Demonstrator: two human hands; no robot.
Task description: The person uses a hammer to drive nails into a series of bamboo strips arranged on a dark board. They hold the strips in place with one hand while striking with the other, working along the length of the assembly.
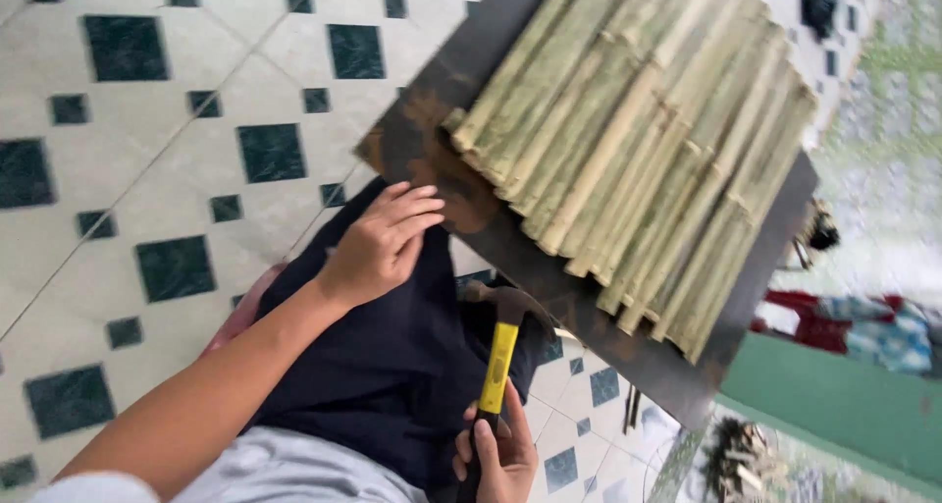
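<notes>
The right hand (502, 449) grips the hammer (498, 351) low (fingers wrapped round the handle), so a loose swing could strike the left hand (381, 243), fingers pressed together on the board (510, 238).

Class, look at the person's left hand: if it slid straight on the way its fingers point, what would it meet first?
The left hand points up-right, fingertips already at the edge of the dark board. Going on across it, it would probably meet the bamboo strips first, though depth is unclear.

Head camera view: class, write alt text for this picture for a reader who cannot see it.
A seated person's right hand holds a yellow-handled hammer upright, while the left hand rests on the edge of a dark board. Split green bamboo strips lie side by side on the board, above a white floor with dark square tiles.
</notes>
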